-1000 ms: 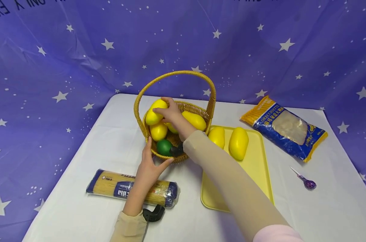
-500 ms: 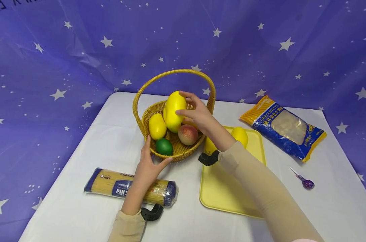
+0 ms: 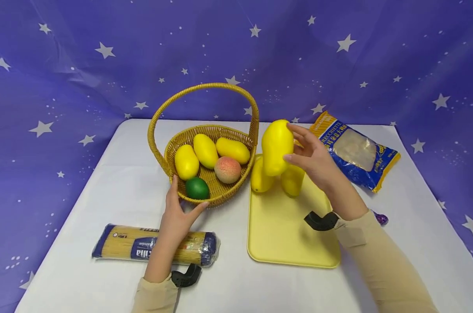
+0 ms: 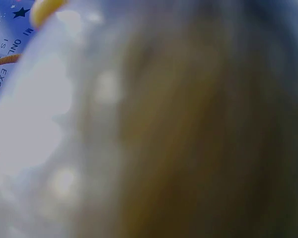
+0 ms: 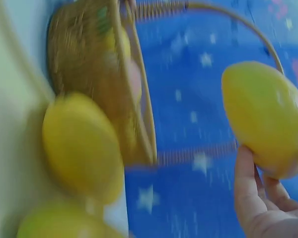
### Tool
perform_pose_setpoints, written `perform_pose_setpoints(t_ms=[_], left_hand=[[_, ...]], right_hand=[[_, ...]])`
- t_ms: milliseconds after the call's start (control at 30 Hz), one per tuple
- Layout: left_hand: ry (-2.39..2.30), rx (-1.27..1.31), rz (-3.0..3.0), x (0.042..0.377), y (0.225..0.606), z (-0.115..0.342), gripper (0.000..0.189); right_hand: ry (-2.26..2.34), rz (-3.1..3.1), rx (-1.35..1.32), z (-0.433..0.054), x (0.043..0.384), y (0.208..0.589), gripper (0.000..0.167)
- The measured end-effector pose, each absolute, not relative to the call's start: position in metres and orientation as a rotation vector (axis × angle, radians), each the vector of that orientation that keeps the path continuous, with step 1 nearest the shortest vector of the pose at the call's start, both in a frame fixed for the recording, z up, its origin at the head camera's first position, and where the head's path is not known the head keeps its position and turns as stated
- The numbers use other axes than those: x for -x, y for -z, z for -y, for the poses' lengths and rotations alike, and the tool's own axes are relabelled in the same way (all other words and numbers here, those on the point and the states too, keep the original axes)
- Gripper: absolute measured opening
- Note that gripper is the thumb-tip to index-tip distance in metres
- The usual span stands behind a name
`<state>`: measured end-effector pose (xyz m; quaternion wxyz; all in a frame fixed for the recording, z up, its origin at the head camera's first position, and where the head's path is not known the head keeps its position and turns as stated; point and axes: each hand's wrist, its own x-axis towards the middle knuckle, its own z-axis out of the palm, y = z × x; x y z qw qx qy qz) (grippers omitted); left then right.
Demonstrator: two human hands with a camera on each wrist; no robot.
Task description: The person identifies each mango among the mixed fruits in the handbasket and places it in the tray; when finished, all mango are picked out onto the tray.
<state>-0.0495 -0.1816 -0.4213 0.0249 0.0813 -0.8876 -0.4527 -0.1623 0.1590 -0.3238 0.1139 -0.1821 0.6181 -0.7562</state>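
Note:
A yellow mango [image 3: 277, 148] is held up by my right hand [image 3: 318, 163], thumb and fingers round its right side, above the far end of a yellow tray [image 3: 291, 243]. Two more mangoes, a left one [image 3: 261, 176] and a right one [image 3: 293, 180], lie on that tray below it. My left hand [image 3: 175, 219] touches the front-left rim of a wicker basket [image 3: 221, 198], thumb and index finger spread apart and fairly straight. Inside the basket are three mangoes [image 3: 206, 151], a peach [image 3: 227, 170] and a dark green round fruit [image 3: 197, 188]. The left wrist view is mostly blurred.
A pack of spaghetti [image 3: 119, 243] lies under my left forearm. At the back right is a blue and orange bag of orecchiette [image 3: 358, 152]. A purple lollipop [image 3: 381, 218] is partly hidden behind my right sleeve. The basket's tall handle [image 3: 205, 87] arches upward.
My right hand has lifted a mango out of the basket and carried it rightward over the tray. The left hand stays at the basket's rim. The head view has shifted slightly.

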Motion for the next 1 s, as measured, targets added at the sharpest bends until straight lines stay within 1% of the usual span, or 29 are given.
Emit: perform_pose_setpoints(t_ms=[133, 267, 467, 700, 1000], left_hand=[[1.389, -0.262, 2.752, 0.05, 0.42, 0.184, 0.112], [1.396, -0.278, 2.767, 0.049, 0.42, 0.184, 0.112], [1.388, -0.273, 2.771, 0.051, 0.421, 0.182, 0.112], [1.392, -0.287, 2.783, 0.051, 0.42, 0.182, 0.113], [1.379, -0.289, 2.784, 0.051, 0.421, 0.181, 0.112]], right_hand=[[2.302, -1.766, 0.527, -0.204, 0.16, 0.338, 0.066], [2.251, -1.796, 0.413, -0.245, 0.156, 0.359, 0.064], [2.14, -1.829, 0.254, -0.281, 0.156, 0.391, 0.062], [2.044, -1.891, 0.166, -0.288, 0.167, 0.413, 0.062], [1.93, -1.947, 0.143, -0.284, 0.175, 0.411, 0.066]])
